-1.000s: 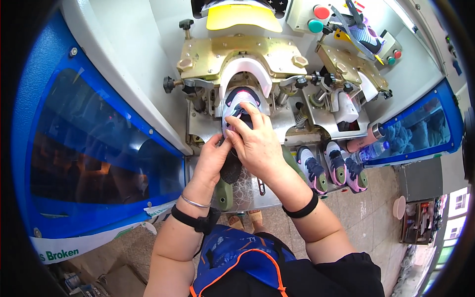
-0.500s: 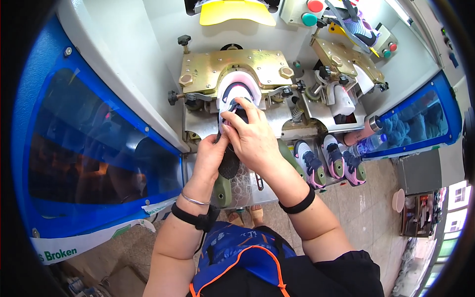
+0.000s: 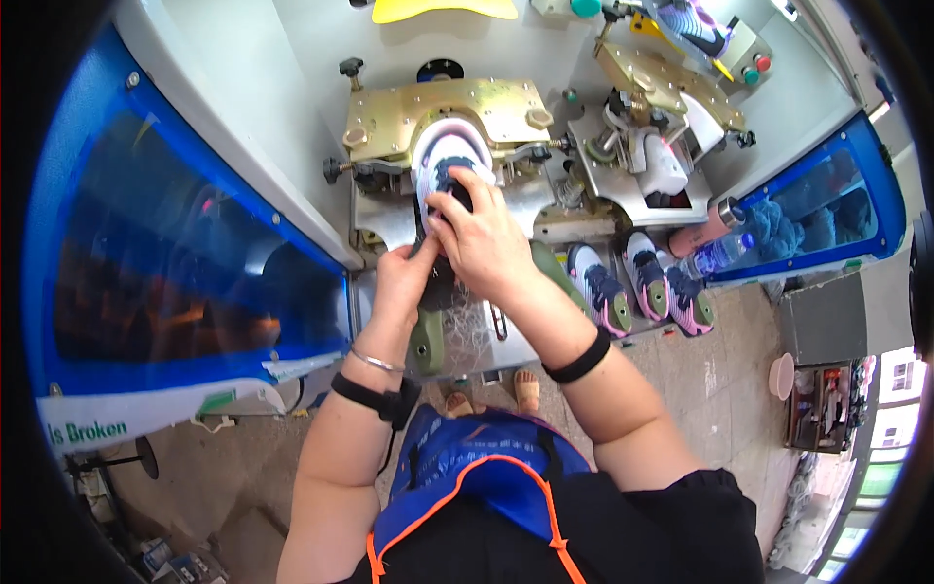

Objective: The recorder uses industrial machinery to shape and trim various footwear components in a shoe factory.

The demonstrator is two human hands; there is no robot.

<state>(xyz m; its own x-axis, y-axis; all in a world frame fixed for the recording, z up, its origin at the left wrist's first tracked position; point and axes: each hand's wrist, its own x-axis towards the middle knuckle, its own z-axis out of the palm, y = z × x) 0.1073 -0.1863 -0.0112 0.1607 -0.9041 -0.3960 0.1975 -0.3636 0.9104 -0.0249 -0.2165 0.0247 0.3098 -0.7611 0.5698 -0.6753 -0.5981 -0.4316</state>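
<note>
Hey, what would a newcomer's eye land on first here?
Likely the left hand and right hand on a sneaker at center, its toe framed by a white curved pad. Next, three more sneakers to the right; then the bright blue apron with orange trim at bottom center.

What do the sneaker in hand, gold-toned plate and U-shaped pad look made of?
Sneaker: probably textile upper; soft-looking, matte surface.
Gold-toned plate: metal, likely plated or coated; satin sheen, bolt heads.
U-shaped pad: perhaps rubber or silicone; smooth, pale, but too small to confirm.
</note>
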